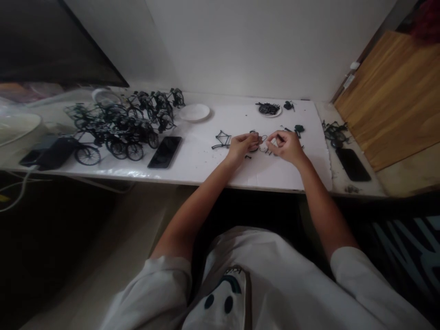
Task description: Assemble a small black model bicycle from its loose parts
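Observation:
Over the white work surface, my left hand pinches a small dark part of a model bicycle. A thin loop sticks out from its fingertips toward the other hand. My right hand is closed at the fingertips beside that loop; whatever it pinches is too small to make out. Just left of the left hand lies a bare model bicycle frame. Beyond the right hand is a dark green part. A short black piece rests below the left hand.
Several assembled model bicycles crowd the left side, near a black phone. A white plate and a small dish of black parts stand at the back. At right are another phone and a wooden board.

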The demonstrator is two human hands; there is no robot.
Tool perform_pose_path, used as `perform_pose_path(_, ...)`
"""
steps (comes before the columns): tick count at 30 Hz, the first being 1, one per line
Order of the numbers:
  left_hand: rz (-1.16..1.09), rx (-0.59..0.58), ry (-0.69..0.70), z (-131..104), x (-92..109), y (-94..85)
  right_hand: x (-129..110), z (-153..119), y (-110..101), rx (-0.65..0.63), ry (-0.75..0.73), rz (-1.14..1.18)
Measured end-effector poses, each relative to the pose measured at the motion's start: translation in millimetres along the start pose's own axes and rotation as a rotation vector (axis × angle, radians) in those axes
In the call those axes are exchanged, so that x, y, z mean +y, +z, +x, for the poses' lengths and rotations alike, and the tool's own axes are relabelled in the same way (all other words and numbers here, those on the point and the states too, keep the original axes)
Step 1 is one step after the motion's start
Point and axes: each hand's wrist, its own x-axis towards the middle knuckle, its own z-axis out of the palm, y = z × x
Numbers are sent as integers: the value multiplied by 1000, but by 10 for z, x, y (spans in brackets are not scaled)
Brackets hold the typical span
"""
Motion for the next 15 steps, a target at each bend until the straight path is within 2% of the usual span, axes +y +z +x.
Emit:
perform_pose_path(3,-13,-60,-20,14,-25,-18,238,49,6,109,33,19)
perform_pose_path(5,-11,-94,-18,19,-36,-27,294,54,57,114,66,96)
perform_pose_path(9,-20,-133,-41,5,-29,-22,275,45,133,95,110,196)
perform_pose_path(15,-12,-174,-69,-22,5,9,240,42,114,85,144,266)
